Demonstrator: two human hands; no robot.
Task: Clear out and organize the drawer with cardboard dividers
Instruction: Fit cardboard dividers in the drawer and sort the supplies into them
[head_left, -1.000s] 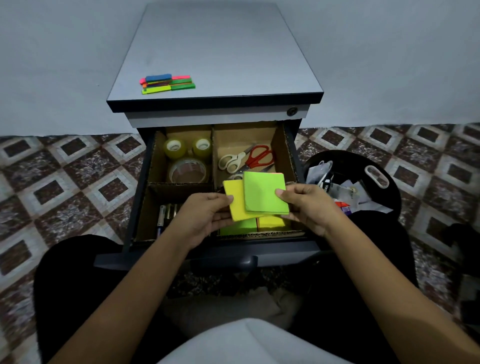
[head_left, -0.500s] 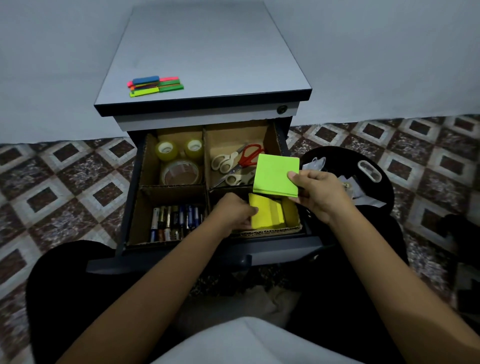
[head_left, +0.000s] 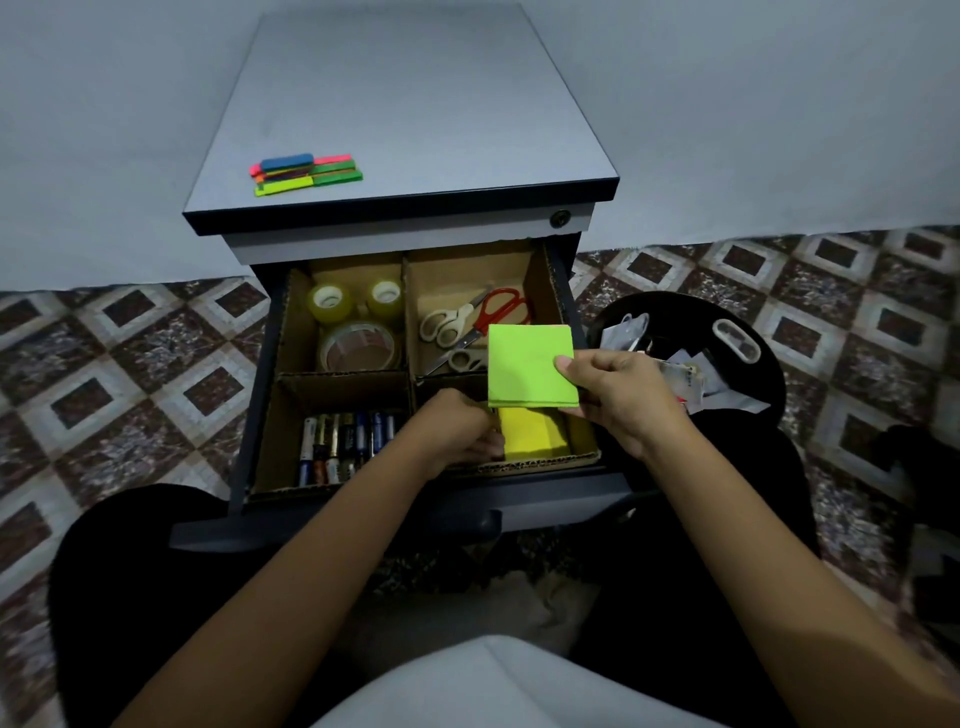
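The open drawer (head_left: 260, 374) holds cardboard dividers (head_left: 408, 371) that split it into four compartments. My right hand (head_left: 618, 395) pinches a green sticky-note pad (head_left: 530, 366) above the near right compartment. My left hand (head_left: 462, 436) reaches down into that compartment beside the yellow sticky-note pads (head_left: 530, 434); its fingers are hidden from view. Tape rolls (head_left: 356, 327) fill the far left compartment, scissors (head_left: 467, 325) the far right, and batteries (head_left: 343, 447) the near left.
Coloured page-marker strips (head_left: 306, 171) lie on the cabinet top (head_left: 415, 104). A black bin (head_left: 737, 364) with scraps of rubbish stands to the right of the drawer. Patterned floor tiles surround the cabinet. My knees sit close below the drawer front.
My left hand put the yellow pad down into the near right compartment and stays there. My right hand lifted the green pad away and holds it above the drawer.
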